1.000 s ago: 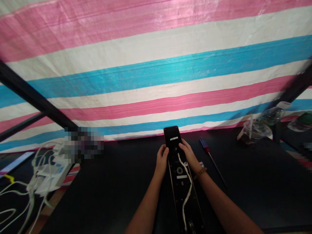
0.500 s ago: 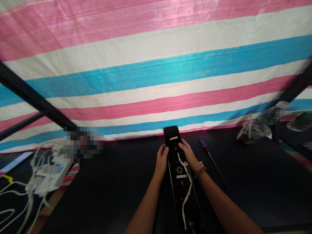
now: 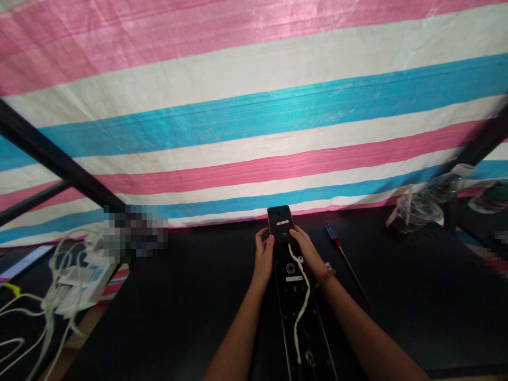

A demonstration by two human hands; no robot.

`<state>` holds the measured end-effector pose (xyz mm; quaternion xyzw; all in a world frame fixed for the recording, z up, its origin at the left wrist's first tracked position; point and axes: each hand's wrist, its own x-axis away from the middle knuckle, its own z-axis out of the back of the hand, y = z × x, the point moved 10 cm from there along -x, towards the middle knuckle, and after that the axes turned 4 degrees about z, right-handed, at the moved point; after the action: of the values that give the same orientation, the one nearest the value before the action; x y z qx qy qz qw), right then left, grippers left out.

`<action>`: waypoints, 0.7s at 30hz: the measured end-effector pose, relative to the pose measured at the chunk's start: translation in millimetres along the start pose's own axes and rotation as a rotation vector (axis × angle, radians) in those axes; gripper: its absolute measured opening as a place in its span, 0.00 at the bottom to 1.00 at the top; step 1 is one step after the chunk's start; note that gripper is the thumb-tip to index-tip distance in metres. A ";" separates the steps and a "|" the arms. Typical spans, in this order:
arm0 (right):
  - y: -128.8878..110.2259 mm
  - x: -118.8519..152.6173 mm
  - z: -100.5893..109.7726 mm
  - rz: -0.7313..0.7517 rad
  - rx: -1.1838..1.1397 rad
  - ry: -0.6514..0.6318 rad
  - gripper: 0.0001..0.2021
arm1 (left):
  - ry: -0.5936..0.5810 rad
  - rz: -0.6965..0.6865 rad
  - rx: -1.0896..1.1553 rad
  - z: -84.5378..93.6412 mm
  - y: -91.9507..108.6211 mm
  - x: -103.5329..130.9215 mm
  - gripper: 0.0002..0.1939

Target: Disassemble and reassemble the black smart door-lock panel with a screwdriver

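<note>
Left hand (image 3: pixel 263 259) and right hand (image 3: pixel 308 253) grasp the black panel (image 3: pixel 289 307) at its twelve-o'clock end; uneven pressure could twist it. A bump could roll the screwdriver (image 3: pixel 332 232) at their three o'clock.

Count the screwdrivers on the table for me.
1. The screwdriver lies on the black table, to the right of the right hand, its handle toward the striped sheet. The pixelated patch on the left could hide another.

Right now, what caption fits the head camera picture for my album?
Two hands grip a long black panel.
</note>
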<state>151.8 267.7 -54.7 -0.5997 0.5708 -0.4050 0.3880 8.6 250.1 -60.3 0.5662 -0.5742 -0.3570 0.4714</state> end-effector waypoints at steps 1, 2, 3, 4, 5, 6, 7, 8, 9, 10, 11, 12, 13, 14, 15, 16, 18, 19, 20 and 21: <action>3.7 -1.2 3.3 -0.022 0.000 0.026 0.16 | 0.010 -0.002 -0.003 0.6 0.3 -0.3 0.35; 7.3 -2.3 7.3 -0.043 0.003 0.057 0.16 | 0.021 -0.006 -0.007 1.4 0.9 -0.6 0.36; 10.4 -3.0 11.2 -0.062 0.010 0.089 0.16 | 0.028 -0.012 -0.010 1.9 1.5 -0.6 0.37; 12.7 -3.6 14.8 -0.075 0.018 0.117 0.16 | 0.033 -0.019 -0.014 2.3 2.3 -0.6 0.38; 13.9 -4.0 17.7 -0.080 0.025 0.138 0.16 | 0.032 -0.025 -0.018 2.2 3.0 -0.4 0.37; 14.2 -4.4 18.7 -0.078 0.031 0.142 0.16 | 0.026 -0.030 -0.025 1.6 3.6 -0.3 0.35; 13.8 -4.8 17.7 -0.072 0.033 0.128 0.16 | 0.018 -0.035 -0.032 0.9 4.1 -0.1 0.33; 12.8 -5.2 15.0 -0.062 0.034 0.098 0.17 | 0.010 -0.039 -0.038 0.2 4.7 0.1 0.30; 10.9 -5.4 12.0 -0.046 0.034 0.066 0.18 | 0.003 -0.045 -0.042 -0.5 5.4 0.2 0.29; 8.0 -5.4 9.6 -0.023 0.034 0.043 0.19 | -0.001 -0.050 -0.047 -0.9 6.2 0.3 0.27; 4.5 -5.2 8.4 0.003 0.035 0.033 0.20 | 0.000 -0.056 -0.052 -1.0 7.3 0.3 0.26; 1.0 -5.0 8.5 0.028 0.034 0.038 0.22 | 0.004 -0.065 -0.058 -0.8 8.7 0.3 0.26; -2.3 -4.6 9.6 0.047 0.030 0.053 0.25 | 0.009 -0.074 -0.065 -0.7 10.4 0.3 0.26; -4.8 -4.3 10.4 0.060 0.023 0.066 0.28 | 0.012 -0.085 -0.074 -0.8 12.2 0.3 0.25; -6.4 -4.1 10.2 0.063 0.015 0.069 0.31 | 0.013 -0.095 -0.083 -1.1 13.8 0.3 0.25; -7.0 -4.1 8.9 0.060 0.006 0.061 0.33 | 0.012 -0.102 -0.091 -1.4 15.2 0.3 0.24; -6.2 -4.4 5.9 0.041 -0.009 0.036 0.35 | 0.006 -0.104 -0.104 -1.9 15.8 -0.2 0.24; -5.2 -4.7 5.1 0.031 -0.015 0.028 0.35 | 0.003 -0.100 -0.109 -1.8 15.2 -0.6 0.24; -3.8 -5.1 4.7 0.021 -0.020 0.023 0.36 | 0.003 -0.096 -0.115 -1.3 14.3 -1.2 0.24; -2.3 -5.8 4.9 0.015 -0.024 0.022 0.36 | 0.008 -0.093 -0.121 -0.1 13.3 -1.8 0.25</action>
<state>157.1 273.6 -54.6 -0.5957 0.5843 -0.4018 0.3773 4.4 253.4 -48.0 0.5642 -0.5226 -0.4104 0.4900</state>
